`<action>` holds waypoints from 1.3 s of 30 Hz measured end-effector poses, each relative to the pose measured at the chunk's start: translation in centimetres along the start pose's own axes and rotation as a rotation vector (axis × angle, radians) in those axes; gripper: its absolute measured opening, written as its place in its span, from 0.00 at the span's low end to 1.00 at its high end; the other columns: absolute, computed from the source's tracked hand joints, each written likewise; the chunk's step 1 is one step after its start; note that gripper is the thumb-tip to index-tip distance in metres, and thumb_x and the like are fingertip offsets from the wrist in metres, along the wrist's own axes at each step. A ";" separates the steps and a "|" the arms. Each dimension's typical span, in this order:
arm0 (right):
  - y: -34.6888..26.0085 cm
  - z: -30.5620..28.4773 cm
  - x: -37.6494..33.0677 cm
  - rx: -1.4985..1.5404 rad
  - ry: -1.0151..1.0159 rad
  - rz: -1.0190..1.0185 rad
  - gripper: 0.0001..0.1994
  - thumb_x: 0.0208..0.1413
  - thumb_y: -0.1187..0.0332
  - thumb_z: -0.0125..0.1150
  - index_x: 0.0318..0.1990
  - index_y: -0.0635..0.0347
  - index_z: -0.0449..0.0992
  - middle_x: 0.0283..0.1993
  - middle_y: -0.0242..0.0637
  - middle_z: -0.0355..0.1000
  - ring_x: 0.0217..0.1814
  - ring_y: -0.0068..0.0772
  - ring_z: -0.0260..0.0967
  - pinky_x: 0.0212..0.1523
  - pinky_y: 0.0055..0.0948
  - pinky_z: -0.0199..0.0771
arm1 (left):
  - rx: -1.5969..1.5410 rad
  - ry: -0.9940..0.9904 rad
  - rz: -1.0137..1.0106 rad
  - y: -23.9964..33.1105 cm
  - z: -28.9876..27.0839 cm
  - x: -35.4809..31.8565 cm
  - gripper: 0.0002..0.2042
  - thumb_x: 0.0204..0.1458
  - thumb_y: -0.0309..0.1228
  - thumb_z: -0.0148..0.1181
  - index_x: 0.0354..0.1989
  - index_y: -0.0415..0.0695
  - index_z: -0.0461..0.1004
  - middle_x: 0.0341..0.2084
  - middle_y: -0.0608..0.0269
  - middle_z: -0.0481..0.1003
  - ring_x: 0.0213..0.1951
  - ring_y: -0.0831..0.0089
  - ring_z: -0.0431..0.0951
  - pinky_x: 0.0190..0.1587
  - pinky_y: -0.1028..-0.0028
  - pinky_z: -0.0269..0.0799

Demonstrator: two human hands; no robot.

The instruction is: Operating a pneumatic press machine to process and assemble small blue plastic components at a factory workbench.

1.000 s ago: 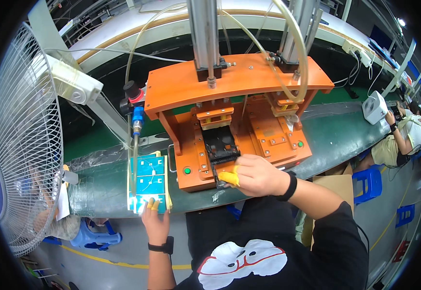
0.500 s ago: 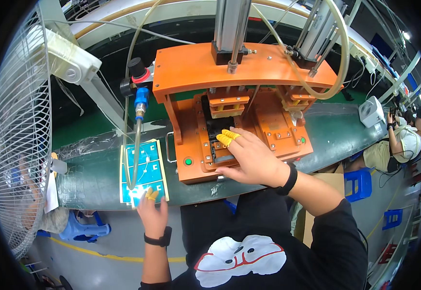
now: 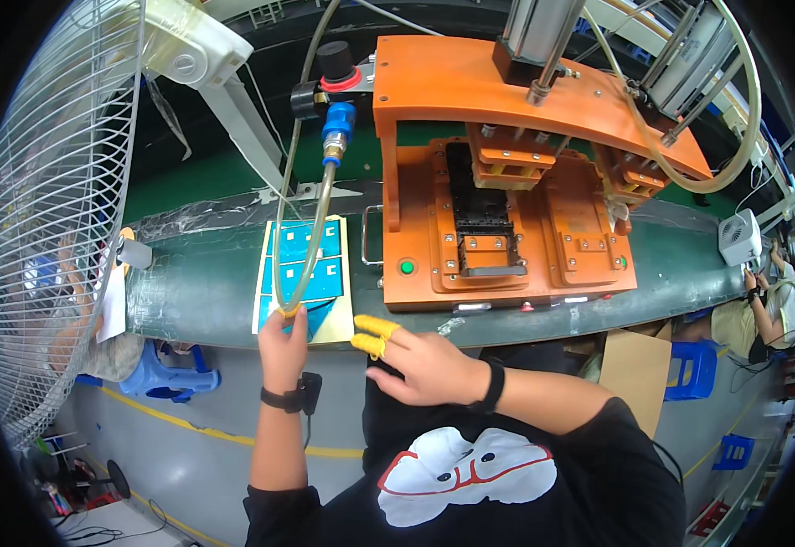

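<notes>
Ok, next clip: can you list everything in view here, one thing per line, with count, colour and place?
press fixture: one, orange, on the bench, centre
push button: one, green, fixture's front left corner
sheet of blue squares: one, blue on cream backing, bench left of the fixture
clear hose: one, hanging over the sheet
bench: one, dark green, across the middle
fan: one, white, far left
stools: blue, under the bench
cardboard box: one, brown, lower right
left hand: on the sheet's near edge
right hand: empty, yellow finger cots, off the bench's near edge

Bright, sharp, strong fisheye edge distortion
</notes>
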State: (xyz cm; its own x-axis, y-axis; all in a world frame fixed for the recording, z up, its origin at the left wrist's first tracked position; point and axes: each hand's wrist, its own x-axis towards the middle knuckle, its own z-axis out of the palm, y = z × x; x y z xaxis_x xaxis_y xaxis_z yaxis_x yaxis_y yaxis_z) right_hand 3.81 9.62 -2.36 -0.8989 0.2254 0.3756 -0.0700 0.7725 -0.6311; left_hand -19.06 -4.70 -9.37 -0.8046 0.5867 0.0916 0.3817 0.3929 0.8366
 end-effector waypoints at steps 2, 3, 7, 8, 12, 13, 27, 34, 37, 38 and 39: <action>0.8 1.0 0.9 -0.068 0.187 -0.038 0.21 0.56 0.65 0.66 0.56 0.63 0.76 0.62 0.52 0.71 0.37 0.45 0.80 0.34 0.33 0.82 | 0.017 0.014 0.023 -0.7 -0.5 0.3 0.12 0.61 0.33 0.63 0.41 0.34 0.79 0.28 0.53 0.81 0.32 0.69 0.81 0.38 0.70 0.75; 0.9 0.3 1.2 -0.082 0.282 -0.046 0.23 0.55 0.65 0.66 0.58 0.64 0.75 0.66 0.53 0.68 0.37 0.47 0.80 0.35 0.34 0.82 | 0.006 0.008 -0.014 -1.1 -0.8 0.5 0.12 0.62 0.33 0.61 0.42 0.34 0.79 0.28 0.54 0.81 0.32 0.70 0.81 0.37 0.71 0.74; 0.3 -0.6 1.2 -0.112 0.265 0.256 0.27 0.55 0.64 0.66 0.63 0.62 0.71 0.72 0.55 0.60 0.38 0.48 0.80 0.36 0.37 0.82 | -0.122 0.002 -0.141 -2.0 -1.4 0.5 0.12 0.64 0.32 0.58 0.46 0.34 0.77 0.28 0.61 0.80 0.30 0.76 0.78 0.35 0.75 0.73; 0.4 -0.1 1.0 -0.104 0.212 0.210 0.28 0.55 0.64 0.66 0.63 0.61 0.71 0.71 0.55 0.61 0.38 0.48 0.80 0.35 0.37 0.82 | -0.232 0.020 -0.176 -2.0 -1.3 0.8 0.12 0.66 0.33 0.57 0.47 0.35 0.77 0.28 0.65 0.78 0.29 0.79 0.76 0.33 0.77 0.72; 1.5 4.7 0.9 -0.066 -0.048 -0.039 0.21 0.57 0.60 0.65 0.56 0.60 0.74 0.62 0.52 0.69 0.35 0.45 0.79 0.34 0.39 0.82 | -0.280 0.102 -0.151 -2.9 -1.4 1.4 0.12 0.67 0.34 0.55 0.47 0.37 0.76 0.28 0.69 0.76 0.28 0.83 0.74 0.30 0.80 0.71; 1.9 5.9 1.1 -0.077 -0.143 -0.060 0.20 0.57 0.59 0.65 0.54 0.61 0.74 0.58 0.51 0.71 0.34 0.46 0.79 0.34 0.40 0.82 | -0.279 0.118 -0.163 -3.3 -1.7 1.5 0.12 0.67 0.35 0.56 0.47 0.37 0.76 0.29 0.67 0.76 0.28 0.83 0.74 0.29 0.79 0.72; 0.4 1.8 0.2 -0.084 -0.108 0.031 0.27 0.58 0.59 0.65 0.63 0.59 0.70 0.55 0.49 0.70 0.37 0.45 0.78 0.34 0.39 0.81 | -0.400 0.500 -0.195 -9.3 -17.0 2.5 0.14 0.68 0.40 0.56 0.49 0.41 0.74 0.35 0.67 0.75 0.33 0.78 0.77 0.32 0.80 0.73; 1.5 -1.0 0.5 -0.290 0.111 0.285 0.34 0.55 0.58 0.67 0.67 0.60 0.66 0.70 0.60 0.62 0.39 0.48 0.80 0.31 0.34 0.82 | -0.464 0.044 -0.081 -0.4 -10.3 -5.2 0.16 0.69 0.32 0.53 0.61 0.38 0.69 0.26 0.68 0.73 0.24 0.83 0.73 0.26 0.82 0.72; 1.7 -0.9 0.6 -0.361 0.132 0.217 0.32 0.57 0.57 0.65 0.65 0.66 0.67 0.66 0.64 0.63 0.34 0.45 0.81 0.31 0.34 0.83 | -0.513 -0.109 -0.070 2.3 -7.4 -6.1 0.15 0.66 0.25 0.53 0.59 0.35 0.69 0.31 0.62 0.78 0.27 0.80 0.76 0.32 0.79 0.75; 1.8 -1.0 0.6 -0.368 0.097 0.217 0.32 0.57 0.57 0.65 0.64 0.66 0.67 0.65 0.64 0.64 0.34 0.44 0.81 0.31 0.34 0.83 | -0.512 -0.108 -0.064 3.0 -6.7 -6.2 0.15 0.66 0.25 0.53 0.59 0.35 0.69 0.31 0.62 0.78 0.27 0.80 0.76 0.32 0.79 0.75; 1.8 -1.3 0.6 -0.375 0.063 0.218 0.31 0.57 0.56 0.64 0.64 0.66 0.67 0.64 0.63 0.64 0.35 0.44 0.81 0.31 0.34 0.83 | -0.538 -0.163 -0.062 3.7 -6.1 -6.2 0.15 0.66 0.25 0.54 0.59 0.35 0.70 0.32 0.61 0.79 0.28 0.79 0.77 0.33 0.78 0.75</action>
State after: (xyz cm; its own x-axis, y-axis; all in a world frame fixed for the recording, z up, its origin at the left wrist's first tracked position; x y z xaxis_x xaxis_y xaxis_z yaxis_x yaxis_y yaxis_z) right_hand 3.68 11.96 -2.36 -0.8466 0.4335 0.3087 0.2905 0.8624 -0.4146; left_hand -15.40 -11.21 -3.61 -0.7211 0.6927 -0.0153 0.0162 0.0389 0.9991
